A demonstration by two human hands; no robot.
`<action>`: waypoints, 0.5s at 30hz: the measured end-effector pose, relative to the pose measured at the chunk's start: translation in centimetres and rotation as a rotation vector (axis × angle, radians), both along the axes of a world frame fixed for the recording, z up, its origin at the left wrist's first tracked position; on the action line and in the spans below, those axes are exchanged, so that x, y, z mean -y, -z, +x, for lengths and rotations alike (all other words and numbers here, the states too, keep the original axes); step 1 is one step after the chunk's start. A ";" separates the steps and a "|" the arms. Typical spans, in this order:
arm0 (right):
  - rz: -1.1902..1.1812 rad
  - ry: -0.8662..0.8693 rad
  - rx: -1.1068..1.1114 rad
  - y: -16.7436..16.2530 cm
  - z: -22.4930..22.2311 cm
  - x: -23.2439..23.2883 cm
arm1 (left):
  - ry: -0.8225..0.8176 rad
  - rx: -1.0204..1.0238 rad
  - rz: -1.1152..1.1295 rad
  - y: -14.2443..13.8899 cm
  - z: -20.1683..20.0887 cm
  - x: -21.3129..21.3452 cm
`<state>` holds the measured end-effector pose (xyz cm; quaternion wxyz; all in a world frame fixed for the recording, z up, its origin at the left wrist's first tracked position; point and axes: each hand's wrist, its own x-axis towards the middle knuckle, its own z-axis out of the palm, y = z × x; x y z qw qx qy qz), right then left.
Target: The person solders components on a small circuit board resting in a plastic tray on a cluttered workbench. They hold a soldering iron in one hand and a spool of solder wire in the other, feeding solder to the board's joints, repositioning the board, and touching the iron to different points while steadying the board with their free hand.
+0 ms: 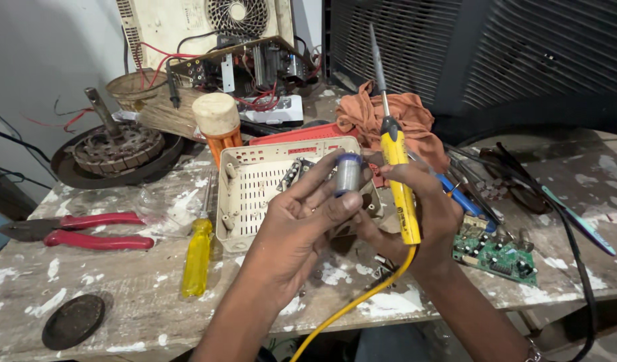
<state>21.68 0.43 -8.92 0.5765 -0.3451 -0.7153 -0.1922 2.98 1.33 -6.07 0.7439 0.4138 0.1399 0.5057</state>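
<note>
Capacitor (348, 173), a small silver can with a blue top, sits mid-frame pinched in the left hand (301, 228), while the right hand (422, 214) clamps the yellow soldering iron (399, 188), tip up, probably needing to tip down to the can's legs.

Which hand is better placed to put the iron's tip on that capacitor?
Right. The right hand already grips the yellow soldering iron, tip pointing up and away. The left hand is busy pinching the capacitor in its fingers, right beside the iron.
</note>
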 end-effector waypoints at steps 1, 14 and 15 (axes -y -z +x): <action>-0.004 -0.024 0.010 -0.1 -0.1 0.0 | 0.002 -0.009 -0.014 -0.1 0.1 0.0; 0.049 -0.023 0.027 -0.5 -0.3 0.0 | -0.430 -0.578 0.169 -1.1 -1.3 -1.4; 0.081 -0.013 0.043 -0.5 -0.3 0.0 | -0.530 -0.701 0.215 -1.1 -1.7 -1.7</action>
